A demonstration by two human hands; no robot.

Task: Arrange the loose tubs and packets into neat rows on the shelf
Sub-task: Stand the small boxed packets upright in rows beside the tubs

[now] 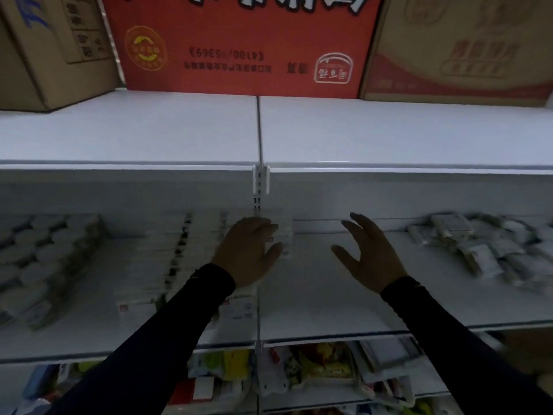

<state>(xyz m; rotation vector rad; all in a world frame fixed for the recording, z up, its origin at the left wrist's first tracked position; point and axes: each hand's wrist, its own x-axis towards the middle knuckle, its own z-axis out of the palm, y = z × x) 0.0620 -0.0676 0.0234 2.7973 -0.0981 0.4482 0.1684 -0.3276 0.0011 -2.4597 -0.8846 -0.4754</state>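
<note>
We're in a shop aisle here, white metal shelving (389, 139) in tiers, slotted upright (259, 187) joining two bays. Up top, stock cartons: a big red carton (239, 43) with printed lettering, brown cardboard boxes (45, 49) either side. Middle tier carries rows of tubs (45, 253), flat packets (167, 259) and a loose heap of packets (484, 250). Below, bright snack bags (323, 366) crowd the lower shelf

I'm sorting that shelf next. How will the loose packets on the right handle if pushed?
The loose packets look like soft film pouches lying in a jumbled heap, so probably floppy and light. Pushed, they would likely slide and bunch over one another rather than move as a row.
</note>
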